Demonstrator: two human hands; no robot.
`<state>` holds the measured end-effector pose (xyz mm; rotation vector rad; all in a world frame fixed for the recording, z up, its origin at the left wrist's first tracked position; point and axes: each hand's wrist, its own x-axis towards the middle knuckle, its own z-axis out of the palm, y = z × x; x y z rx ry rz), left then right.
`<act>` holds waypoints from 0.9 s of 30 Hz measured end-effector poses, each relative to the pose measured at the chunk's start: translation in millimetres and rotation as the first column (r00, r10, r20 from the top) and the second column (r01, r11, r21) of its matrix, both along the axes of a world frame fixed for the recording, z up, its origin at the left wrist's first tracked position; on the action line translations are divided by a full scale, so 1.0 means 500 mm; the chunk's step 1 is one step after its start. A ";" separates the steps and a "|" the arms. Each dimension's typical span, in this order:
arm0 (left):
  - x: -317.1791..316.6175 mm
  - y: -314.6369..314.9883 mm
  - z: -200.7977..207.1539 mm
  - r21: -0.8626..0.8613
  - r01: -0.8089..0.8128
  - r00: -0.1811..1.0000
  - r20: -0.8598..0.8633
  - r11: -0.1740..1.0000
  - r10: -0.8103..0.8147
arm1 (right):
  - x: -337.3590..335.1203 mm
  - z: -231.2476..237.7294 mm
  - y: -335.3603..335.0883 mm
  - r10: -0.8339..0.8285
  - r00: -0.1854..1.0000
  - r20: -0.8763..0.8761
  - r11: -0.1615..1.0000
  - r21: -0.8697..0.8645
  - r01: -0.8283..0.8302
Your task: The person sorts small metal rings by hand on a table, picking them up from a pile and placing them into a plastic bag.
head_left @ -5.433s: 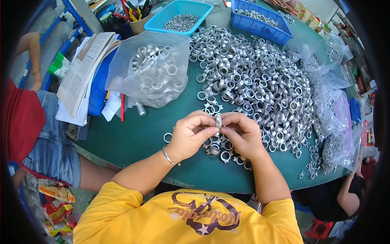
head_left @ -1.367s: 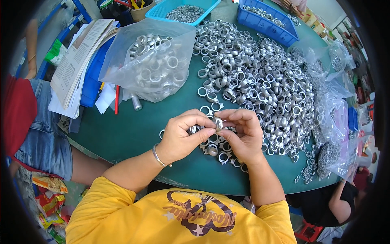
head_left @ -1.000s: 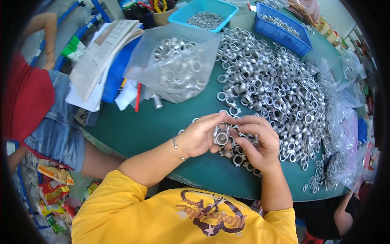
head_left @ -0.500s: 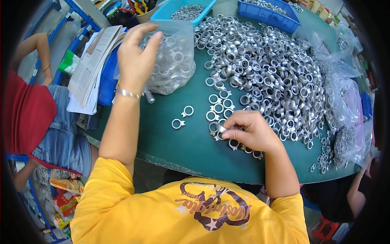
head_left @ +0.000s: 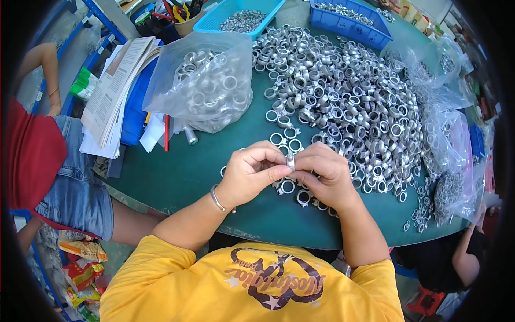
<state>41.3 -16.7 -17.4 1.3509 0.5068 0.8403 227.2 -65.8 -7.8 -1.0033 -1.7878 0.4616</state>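
My left hand (head_left: 249,173) and my right hand (head_left: 328,173) meet above the green table (head_left: 185,185). Between their fingertips is a small silvery metal ring (head_left: 290,161), gripped from both sides and seen nearly edge-on. Fingers hide much of it. Just beyond and beneath the hands lie loose rings (head_left: 287,187) with small lugs, several in rough rows. A large heap of similar metal rings (head_left: 348,107) spreads from there to the far right. A clear plastic bag (head_left: 214,110) with more rings in it stands beyond my left hand.
At the back are a light blue tray (head_left: 201,24) and a darker blue bin (head_left: 343,29), both holding small metal parts. Papers (head_left: 115,96), a red pen (head_left: 166,134) and a metal cylinder (head_left: 191,136) lie left. Plastic bags (head_left: 450,145) line the right. People (head_left: 40,161) are on both sides.
My left hand has come down from the plastic bag to the ring in my right hand. It was open and is now closed on the ring. The bag's top has sagged leftward.
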 end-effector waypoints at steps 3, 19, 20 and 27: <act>-0.005 -0.003 -0.005 0.105 -0.010 0.997 -0.077 0.994 0.018 | 0.000 -0.002 0.000 -0.006 0.996 -0.087 0.996 -0.086 -0.002; 0.000 -0.001 0.013 -0.631 0.230 0.970 0.210 0.741 -0.121 | -0.007 0.000 -0.003 0.112 0.979 -0.169 0.990 -0.066 -0.125; -0.003 0.010 0.012 -0.673 0.255 0.965 0.225 0.694 -0.136 | -0.024 0.010 -0.008 0.121 0.965 -0.234 0.984 -0.096 -0.147; -0.010 0.013 -0.007 -0.516 -0.053 0.994 0.055 0.855 0.095 | -0.017 -0.007 -0.013 -0.193 0.856 0.480 0.957 -0.101 0.272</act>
